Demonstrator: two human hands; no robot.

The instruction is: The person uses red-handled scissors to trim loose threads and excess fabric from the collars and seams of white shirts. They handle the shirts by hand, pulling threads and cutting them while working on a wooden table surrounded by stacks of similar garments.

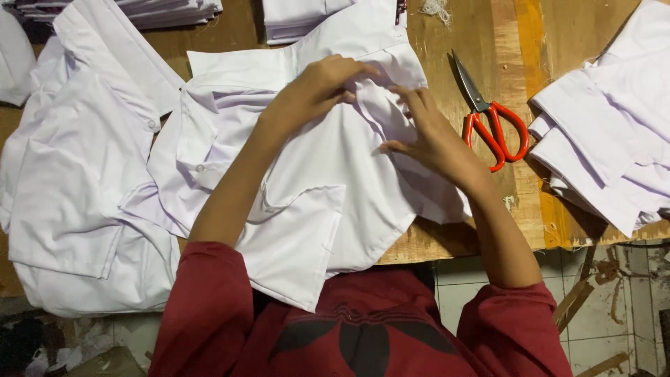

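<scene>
Far left of the grip: a pile of white shirts (77, 202) spread loose, buttons showing, hanging partly off the tabletop (488, 63) edge.

Centre: one white shirt (328, 188) lies flat under both hands, its lower part draped over the near edge toward the person's red sleeves.

Left hand (314, 91): fingers curled, pinching a fold of the shirt's cloth near the collar end. Right hand (433, 139), just beside it: fingers spread, pressing flat on the cloth, fingertips at the same crease. The two hands nearly touch at the fold.

Right of the grip: red-handled scissors (485, 115) on bare wood, blades shut, tips pointing away from the person, near the right wrist. Further right, a second stack of white cloth (607, 139).

Top edge: folded white stacks (293, 17), well apart from the hands.

Risks, as judged: the overhanging part could drag the shirt off the edge if the pressing hand lifts. The right forearm could knock the scissors, lying so near. The rough wood edge might snag thin cloth.
</scene>
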